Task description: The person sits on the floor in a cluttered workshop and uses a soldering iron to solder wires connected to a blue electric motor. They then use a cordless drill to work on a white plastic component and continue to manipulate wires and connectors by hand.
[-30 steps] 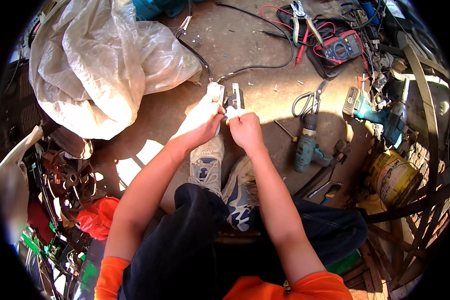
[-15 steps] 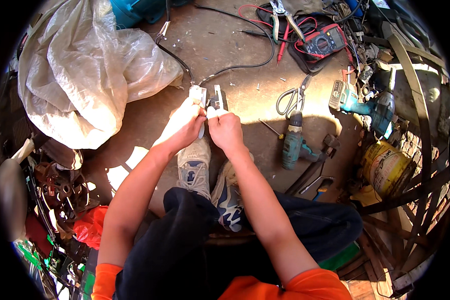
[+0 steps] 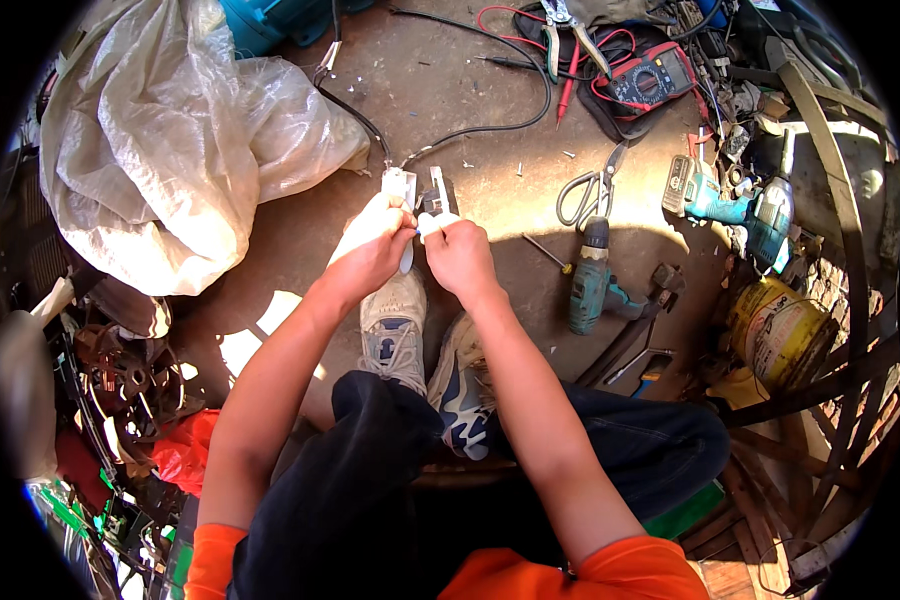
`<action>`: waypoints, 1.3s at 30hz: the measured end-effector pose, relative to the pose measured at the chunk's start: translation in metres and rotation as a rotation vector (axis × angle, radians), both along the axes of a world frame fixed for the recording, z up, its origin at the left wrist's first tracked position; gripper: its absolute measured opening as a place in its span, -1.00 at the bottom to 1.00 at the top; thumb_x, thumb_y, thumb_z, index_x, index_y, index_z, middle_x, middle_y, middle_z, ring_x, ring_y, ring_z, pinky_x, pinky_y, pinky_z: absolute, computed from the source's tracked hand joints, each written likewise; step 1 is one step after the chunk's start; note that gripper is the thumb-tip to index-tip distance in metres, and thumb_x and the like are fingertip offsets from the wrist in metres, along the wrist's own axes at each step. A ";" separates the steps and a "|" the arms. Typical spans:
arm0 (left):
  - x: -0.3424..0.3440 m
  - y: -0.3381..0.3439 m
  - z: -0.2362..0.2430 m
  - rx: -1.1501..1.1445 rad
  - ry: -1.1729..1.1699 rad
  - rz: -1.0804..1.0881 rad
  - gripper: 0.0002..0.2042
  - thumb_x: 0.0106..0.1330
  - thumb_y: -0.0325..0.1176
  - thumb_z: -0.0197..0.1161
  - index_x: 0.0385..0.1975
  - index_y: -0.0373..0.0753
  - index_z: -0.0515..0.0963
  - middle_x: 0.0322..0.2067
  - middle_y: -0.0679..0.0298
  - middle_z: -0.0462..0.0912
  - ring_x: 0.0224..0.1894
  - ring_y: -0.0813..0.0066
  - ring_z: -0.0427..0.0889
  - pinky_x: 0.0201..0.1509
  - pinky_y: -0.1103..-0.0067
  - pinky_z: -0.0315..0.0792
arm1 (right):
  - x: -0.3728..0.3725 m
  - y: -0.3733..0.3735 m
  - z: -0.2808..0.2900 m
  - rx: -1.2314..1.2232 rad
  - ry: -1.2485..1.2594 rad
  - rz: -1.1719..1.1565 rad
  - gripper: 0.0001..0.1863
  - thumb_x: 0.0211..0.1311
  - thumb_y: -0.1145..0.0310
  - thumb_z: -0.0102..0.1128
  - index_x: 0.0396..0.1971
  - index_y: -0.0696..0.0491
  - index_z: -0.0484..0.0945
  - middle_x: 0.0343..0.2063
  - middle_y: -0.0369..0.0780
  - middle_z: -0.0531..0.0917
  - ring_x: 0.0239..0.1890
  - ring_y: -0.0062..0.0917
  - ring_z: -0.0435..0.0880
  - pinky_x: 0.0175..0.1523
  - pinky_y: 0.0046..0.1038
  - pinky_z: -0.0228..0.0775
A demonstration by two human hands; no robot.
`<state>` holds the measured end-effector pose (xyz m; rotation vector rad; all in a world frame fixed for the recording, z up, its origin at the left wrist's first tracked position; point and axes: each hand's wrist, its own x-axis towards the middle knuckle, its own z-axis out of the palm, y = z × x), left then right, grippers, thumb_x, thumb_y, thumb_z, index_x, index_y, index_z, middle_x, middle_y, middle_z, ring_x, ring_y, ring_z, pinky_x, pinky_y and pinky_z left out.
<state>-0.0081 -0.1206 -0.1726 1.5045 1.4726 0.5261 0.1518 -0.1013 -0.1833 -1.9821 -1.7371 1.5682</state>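
Observation:
My left hand [image 3: 375, 240] is closed on a white plastic piece [image 3: 398, 183], into whose far end black cable [image 3: 475, 129] runs. My right hand [image 3: 458, 255] is pinched beside it, fingertips almost meeting the left ones; what it grips is too small to name. Just beyond the right fingertips is a dark piece with a pale metal strip [image 3: 436, 182]. Both hands are above my sneakers [image 3: 390, 340]. Right of them lie scissors [image 3: 580, 200], a teal drill [image 3: 590, 290] and a screwdriver [image 3: 547, 254].
A translucent plastic sheet [image 3: 160, 160] fills the upper left. A multimeter [image 3: 650, 82] with pliers [image 3: 570, 30] sits at top right, near an impact driver [image 3: 730, 208]. A yellow bucket [image 3: 780, 333] and scrap are at right; a red bag [image 3: 185, 450] and more scrap at left.
The whole view has shifted, so hands and surroundings appear further left than a second ago. The hands stay together at the white piece, with only slight finger movement.

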 end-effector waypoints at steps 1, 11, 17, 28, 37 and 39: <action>0.003 -0.001 0.005 0.040 0.054 0.045 -0.76 0.11 -0.53 0.28 -0.21 -0.34 0.50 -0.22 0.02 0.50 -0.08 0.07 0.51 0.02 0.42 0.39 | 0.002 0.001 0.003 0.010 0.012 -0.019 -0.74 0.19 0.26 0.15 -0.44 0.18 0.60 -0.57 0.07 0.59 -0.43 -0.01 0.61 -0.30 -0.15 0.45; 0.002 -0.018 0.016 -0.280 0.064 0.340 -0.26 0.01 -0.41 0.33 0.27 -0.32 0.21 -0.06 -0.06 0.58 -0.03 0.15 0.60 0.06 0.40 0.45 | -0.014 -0.026 0.015 0.234 0.040 0.099 -0.85 0.17 0.32 0.17 -0.45 0.09 0.55 -0.43 -0.09 0.60 -0.34 -0.11 0.60 -0.24 -0.13 0.44; -0.013 -0.011 0.020 -0.531 -0.644 0.479 -0.36 0.25 -0.51 0.22 0.33 -0.30 0.10 -0.14 0.23 0.62 -0.10 0.54 0.56 0.02 0.55 0.42 | -0.021 -0.017 0.043 0.220 -0.109 0.334 -0.87 0.16 0.33 0.17 -0.42 0.07 0.60 -0.43 -0.15 0.57 -0.37 -0.18 0.61 -0.25 -0.18 0.46; 0.004 -0.015 0.004 -0.463 -0.759 0.595 -0.48 0.22 -0.62 0.17 0.21 -0.38 0.26 -0.08 0.20 0.61 -0.05 0.54 0.57 0.06 0.59 0.42 | 0.021 0.024 0.047 -0.093 0.416 -0.342 -0.52 0.13 0.31 0.37 -0.05 0.21 0.37 -0.28 -0.12 0.58 -0.43 -0.55 0.54 -0.34 -0.53 0.40; -0.002 -0.017 -0.004 -0.496 -0.853 0.533 -0.41 0.16 -0.61 0.21 0.24 -0.33 0.22 0.11 0.15 0.46 0.16 0.43 0.43 0.26 0.50 0.29 | -0.013 -0.006 0.059 0.235 0.004 -0.134 -0.56 0.10 0.20 0.24 -0.09 0.10 0.38 -0.28 0.01 0.64 -0.23 -0.03 0.63 -0.15 -0.10 0.44; -0.004 -0.018 -0.004 -0.509 -0.886 0.540 -0.39 0.13 -0.61 0.19 0.25 -0.32 0.21 0.14 0.16 0.42 0.22 0.43 0.37 0.30 0.50 0.25 | -0.022 -0.003 0.065 0.199 -0.027 -0.112 -0.58 0.10 0.20 0.24 -0.11 0.10 0.40 -0.29 0.01 0.64 -0.25 -0.03 0.63 -0.16 -0.08 0.44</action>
